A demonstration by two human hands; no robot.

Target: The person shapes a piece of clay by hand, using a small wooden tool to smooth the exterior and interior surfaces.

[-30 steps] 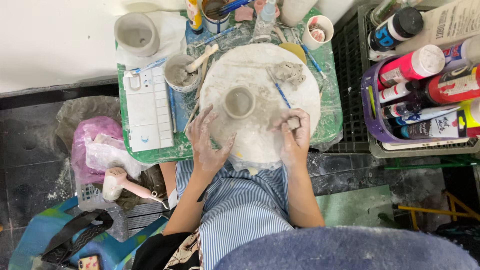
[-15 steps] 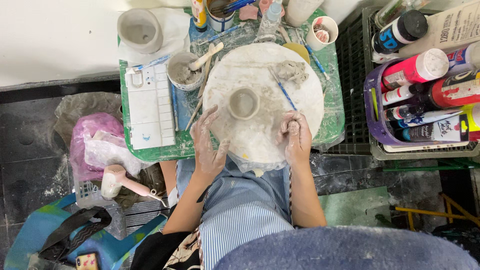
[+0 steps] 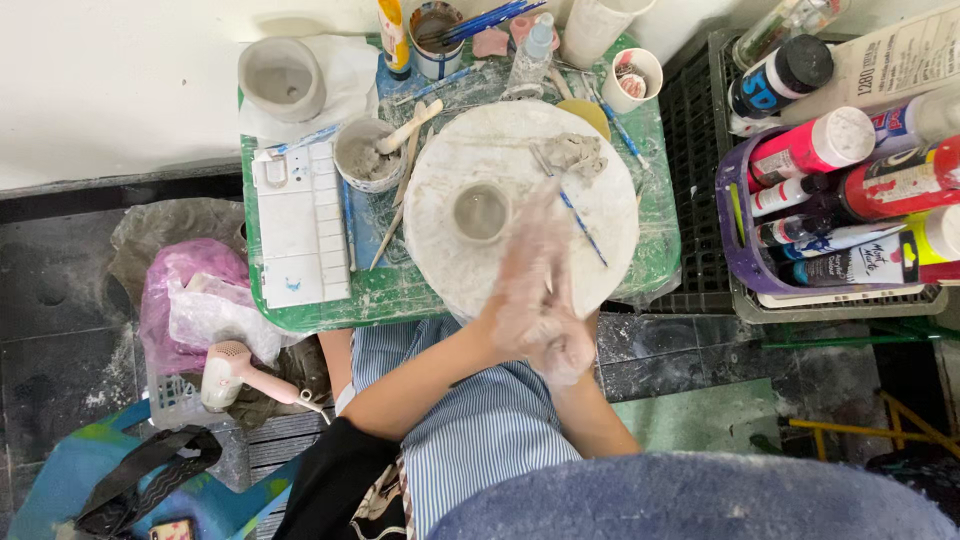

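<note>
My two clay-smeared hands are pressed together over the near edge of a round white board [image 3: 520, 130]. They are blurred by motion. My left hand [image 3: 528, 268] lies on top with its fingers stretched out, and my right hand [image 3: 562, 348] is beneath it. Whether anything is between the palms is hidden. Just beyond the fingertips a small grey clay cup [image 3: 481, 212] stands upright on the board. A lump of grey clay [image 3: 572, 152] and a thin blue-handled tool [image 3: 582, 226] lie further right on the board.
The board sits on a green table [image 3: 390, 295] with a white palette [image 3: 300, 220], a bowl of wet clay [image 3: 363, 155] holding sticks, a grey clay pot [image 3: 282, 78] and brush cups. Crates of paint bottles [image 3: 840, 200] stand right. A pink hair dryer [image 3: 240, 372] and plastic bags lie left.
Both hands have lifted off the board's near edge, where they were apart, and have come together in front of me, moving quickly. The clay cup has stayed put.
</note>
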